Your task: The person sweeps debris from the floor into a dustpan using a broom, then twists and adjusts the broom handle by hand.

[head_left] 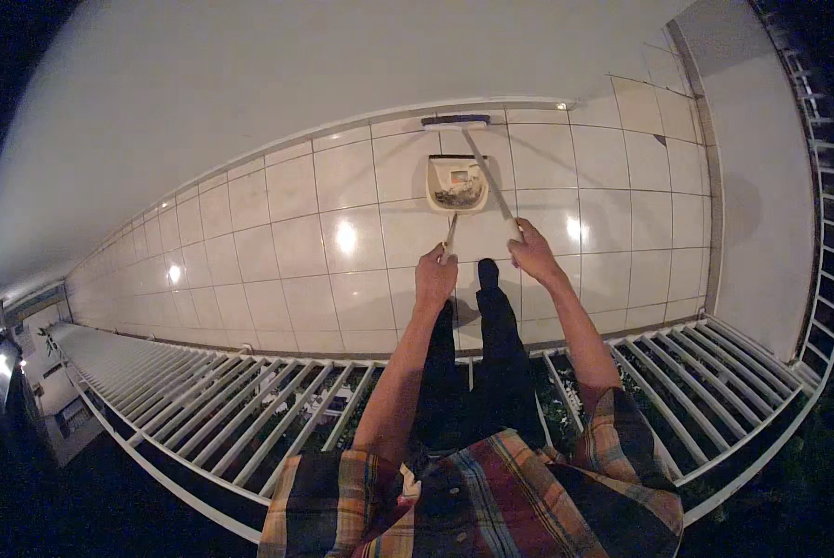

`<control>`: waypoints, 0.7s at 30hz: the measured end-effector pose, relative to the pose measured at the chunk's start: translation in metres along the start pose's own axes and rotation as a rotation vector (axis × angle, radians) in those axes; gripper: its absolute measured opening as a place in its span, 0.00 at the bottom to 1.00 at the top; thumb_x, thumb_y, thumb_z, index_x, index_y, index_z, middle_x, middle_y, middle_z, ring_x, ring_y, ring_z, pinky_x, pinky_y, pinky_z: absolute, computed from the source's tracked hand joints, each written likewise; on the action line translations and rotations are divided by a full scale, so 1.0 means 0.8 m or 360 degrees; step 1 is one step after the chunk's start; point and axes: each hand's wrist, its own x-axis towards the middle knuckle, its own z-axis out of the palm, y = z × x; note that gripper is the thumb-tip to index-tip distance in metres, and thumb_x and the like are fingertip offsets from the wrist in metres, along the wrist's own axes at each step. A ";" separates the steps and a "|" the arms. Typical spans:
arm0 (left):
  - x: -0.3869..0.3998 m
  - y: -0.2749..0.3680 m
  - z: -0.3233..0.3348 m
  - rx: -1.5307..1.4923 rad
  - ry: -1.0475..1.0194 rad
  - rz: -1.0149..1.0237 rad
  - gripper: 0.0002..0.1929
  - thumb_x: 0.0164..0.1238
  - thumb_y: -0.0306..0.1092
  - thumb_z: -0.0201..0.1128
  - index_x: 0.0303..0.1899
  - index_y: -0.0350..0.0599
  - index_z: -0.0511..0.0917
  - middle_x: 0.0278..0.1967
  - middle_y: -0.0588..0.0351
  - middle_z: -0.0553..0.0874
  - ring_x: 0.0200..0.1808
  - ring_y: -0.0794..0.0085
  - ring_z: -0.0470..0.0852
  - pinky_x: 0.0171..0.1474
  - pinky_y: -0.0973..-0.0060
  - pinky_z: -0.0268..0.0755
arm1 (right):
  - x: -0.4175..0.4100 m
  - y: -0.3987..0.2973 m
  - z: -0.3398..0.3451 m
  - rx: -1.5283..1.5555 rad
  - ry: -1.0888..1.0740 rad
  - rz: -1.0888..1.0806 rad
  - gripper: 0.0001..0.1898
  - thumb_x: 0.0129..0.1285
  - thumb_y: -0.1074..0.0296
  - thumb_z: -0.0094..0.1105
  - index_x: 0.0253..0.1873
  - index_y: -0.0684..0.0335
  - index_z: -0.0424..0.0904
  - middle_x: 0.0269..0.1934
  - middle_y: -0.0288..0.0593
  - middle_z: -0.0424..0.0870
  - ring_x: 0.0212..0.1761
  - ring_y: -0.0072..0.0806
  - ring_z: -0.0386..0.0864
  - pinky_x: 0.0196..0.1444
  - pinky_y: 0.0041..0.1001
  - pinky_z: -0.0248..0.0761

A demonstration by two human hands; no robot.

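Note:
My left hand [438, 277] grips the thin handle of a cream plastic dustpan [458, 169], which rests on the tiled floor straight before me. Dark dust and debris [460, 192] lie inside it, towards the handle end; its dark-edged lip faces the wall. In my right hand [532, 252] is the long pale stick of a broom [493, 183]. The stick slants up and left across the pan's right side. Beyond the pan, the broom's head [456, 123], white with dark bristles, sits by the foot of the wall, apart from the lip.
Cream tiles [347, 279] form a narrow walkway between a pale wall [305, 63] and a white metal railing [235, 418] close behind me. A low wall [758, 181] bounds the right end. My dark shoe [487, 272] stands below the dustpan.

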 end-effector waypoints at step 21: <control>0.110 0.031 0.027 0.0680 -0.0413 0.0308 0.07 0.30 0.29 0.59 0.18 0.40 0.74 0.16 0.51 0.77 0.21 0.68 0.76 0.25 0.75 0.68 | -0.123 0.188 0.029 -0.1190 -0.0189 0.0395 0.13 0.44 0.72 0.43 0.35 0.76 0.60 0.24 0.61 0.70 0.28 0.51 0.71 0.31 0.40 0.65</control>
